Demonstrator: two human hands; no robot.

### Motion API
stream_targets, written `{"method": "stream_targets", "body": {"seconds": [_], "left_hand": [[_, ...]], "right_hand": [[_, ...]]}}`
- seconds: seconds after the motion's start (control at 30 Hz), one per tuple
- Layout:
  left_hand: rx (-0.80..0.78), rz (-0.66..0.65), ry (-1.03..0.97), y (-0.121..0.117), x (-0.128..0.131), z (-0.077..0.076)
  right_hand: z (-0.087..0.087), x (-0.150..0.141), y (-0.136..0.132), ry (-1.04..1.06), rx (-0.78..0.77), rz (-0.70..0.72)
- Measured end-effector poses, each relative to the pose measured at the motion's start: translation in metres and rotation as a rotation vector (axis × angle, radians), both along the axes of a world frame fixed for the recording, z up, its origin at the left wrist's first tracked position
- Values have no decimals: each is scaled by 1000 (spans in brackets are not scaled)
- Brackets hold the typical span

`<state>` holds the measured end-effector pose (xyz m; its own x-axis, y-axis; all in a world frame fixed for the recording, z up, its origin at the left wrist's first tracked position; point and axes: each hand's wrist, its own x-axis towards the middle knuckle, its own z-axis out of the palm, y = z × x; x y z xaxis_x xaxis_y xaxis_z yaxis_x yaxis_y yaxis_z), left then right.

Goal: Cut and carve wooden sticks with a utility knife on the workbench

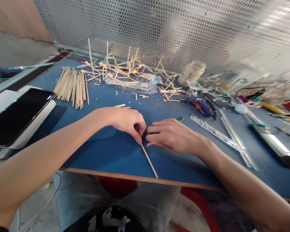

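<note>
My left hand (130, 121) is closed in a pinch on the upper end of a thin wooden stick (149, 161). The stick slants down toward the front edge of the blue table (99, 151). Just right of it rests my right hand (168, 134), its fingers loosely bent and apart, with nothing visible in them. Its fingertips are close to the pinched end of the stick. Behind my left hand, a few short sticks (120, 105) lie partly hidden.
A pile of wooden sticks (72, 85) lies at back left, beside a phone (21, 112). Glued stick pieces (118, 69) and plastic wrapping (135, 84) fill the back. At right are a glue gun (201, 106), a clear ruler (217, 133) and a utility knife (272, 140). Perforated metal (135, 25) stands behind.
</note>
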<state>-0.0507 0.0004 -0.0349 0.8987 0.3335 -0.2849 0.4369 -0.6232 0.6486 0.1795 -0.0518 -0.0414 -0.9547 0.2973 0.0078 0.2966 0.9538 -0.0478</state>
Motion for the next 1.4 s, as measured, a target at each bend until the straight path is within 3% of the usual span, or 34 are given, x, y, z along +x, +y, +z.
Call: {"method": "stream_targets", "body": {"seconds": [0.33, 0.53, 0.7, 1.4], "left_hand": [[112, 1, 47, -8, -1, 5], [193, 51, 130, -20, 1, 15], [185, 59, 168, -23, 1, 19], [83, 58, 116, -15, 1, 8]], "right_hand": [[0, 0, 0, -16, 31, -11], [-3, 3, 4, -18, 0, -13], [-6, 4, 5, 3, 10, -1], [-9, 5, 3, 2, 23, 6]]}}
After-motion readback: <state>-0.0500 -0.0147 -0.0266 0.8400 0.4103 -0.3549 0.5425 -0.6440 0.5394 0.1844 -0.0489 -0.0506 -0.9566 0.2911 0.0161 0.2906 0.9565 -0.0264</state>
